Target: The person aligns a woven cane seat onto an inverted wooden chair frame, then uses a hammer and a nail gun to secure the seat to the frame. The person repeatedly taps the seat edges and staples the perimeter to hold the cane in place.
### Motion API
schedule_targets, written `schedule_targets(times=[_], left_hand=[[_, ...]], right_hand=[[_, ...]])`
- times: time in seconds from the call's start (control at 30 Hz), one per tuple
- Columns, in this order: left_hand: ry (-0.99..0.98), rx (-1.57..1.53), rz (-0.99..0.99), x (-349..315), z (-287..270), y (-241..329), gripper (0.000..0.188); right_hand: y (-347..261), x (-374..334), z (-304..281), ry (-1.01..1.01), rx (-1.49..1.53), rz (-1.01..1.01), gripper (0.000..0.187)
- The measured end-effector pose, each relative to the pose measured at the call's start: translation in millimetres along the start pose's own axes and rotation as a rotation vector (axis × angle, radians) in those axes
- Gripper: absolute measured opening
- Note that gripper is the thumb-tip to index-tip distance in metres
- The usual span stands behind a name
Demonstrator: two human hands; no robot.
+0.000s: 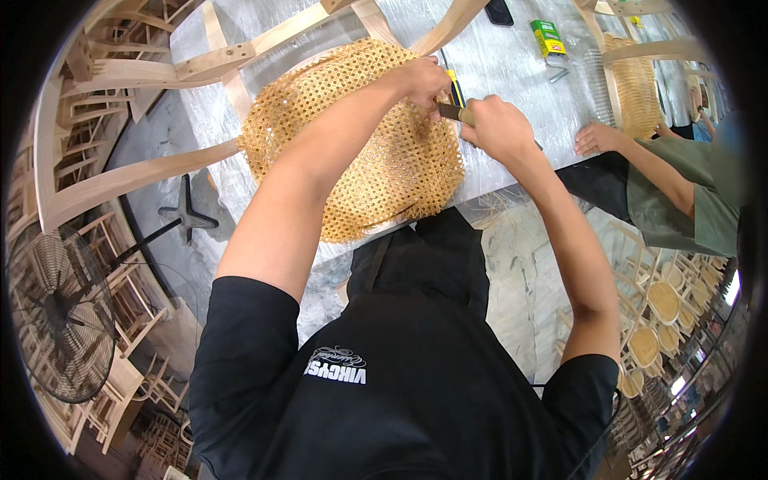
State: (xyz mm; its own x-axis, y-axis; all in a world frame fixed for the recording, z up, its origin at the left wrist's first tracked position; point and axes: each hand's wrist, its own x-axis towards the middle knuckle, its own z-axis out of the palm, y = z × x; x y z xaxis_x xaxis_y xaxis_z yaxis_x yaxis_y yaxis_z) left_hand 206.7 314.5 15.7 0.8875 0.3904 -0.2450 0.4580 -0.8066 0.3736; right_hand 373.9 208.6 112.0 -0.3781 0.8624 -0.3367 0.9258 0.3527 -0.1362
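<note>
A sheet of woven cane webbing (344,136) covers the seat of a pale wooden chair frame (276,40) lying on the table. At the sheet's right edge, my left hand (422,82) has its fingers curled down against the weave; what they pinch is hidden. My right hand (500,124) is closed round a flat, brownish tool (454,112) resembling a chisel. Its tip points left, toward my left fingertips at the cane's edge. Just beyond the tool lies a yellow and black utility knife (454,86).
The table (512,72) is wrapped in clear plastic. Farther back are a black phone (498,11), a green and yellow box (549,38) and a bent metal piece (558,75). On the right, a co-worker's hand (598,139) rests near another cane panel (628,88). A fan (60,312) stands left.
</note>
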Motion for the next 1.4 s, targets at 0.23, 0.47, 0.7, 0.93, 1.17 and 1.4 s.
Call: schedule_targets(times=[0.23, 0.47, 0.7, 0.93, 1.17, 1.4], left_hand=[[0.03, -0.008, -0.024, 6, 12, -6, 0.05], [0.016, 0.034, -0.02, 15, 26, -10, 0.056], [0.086, 0.05, 0.001, 17, 34, -10, 0.034], [0.0, -0.015, -0.008, 11, 20, -17, 0.057], [0.005, -0.04, -0.028, 4, 14, -15, 0.066], [-0.053, -0.005, -0.046, 7, 14, -10, 0.061]], right_hand=[[-38, 20, -2, 0.055, -0.217, 0.039, 0.018], [-53, 12, 13, 0.031, -0.248, 0.062, 0.013], [-72, 22, 17, 0.035, -0.272, 0.015, 0.011], [-55, 27, -3, 0.052, -0.276, -0.017, 0.007], [-50, -11, 16, 0.222, -0.237, 0.005, 0.009], [-42, -8, 15, 0.167, -0.167, 0.001, 0.018]])
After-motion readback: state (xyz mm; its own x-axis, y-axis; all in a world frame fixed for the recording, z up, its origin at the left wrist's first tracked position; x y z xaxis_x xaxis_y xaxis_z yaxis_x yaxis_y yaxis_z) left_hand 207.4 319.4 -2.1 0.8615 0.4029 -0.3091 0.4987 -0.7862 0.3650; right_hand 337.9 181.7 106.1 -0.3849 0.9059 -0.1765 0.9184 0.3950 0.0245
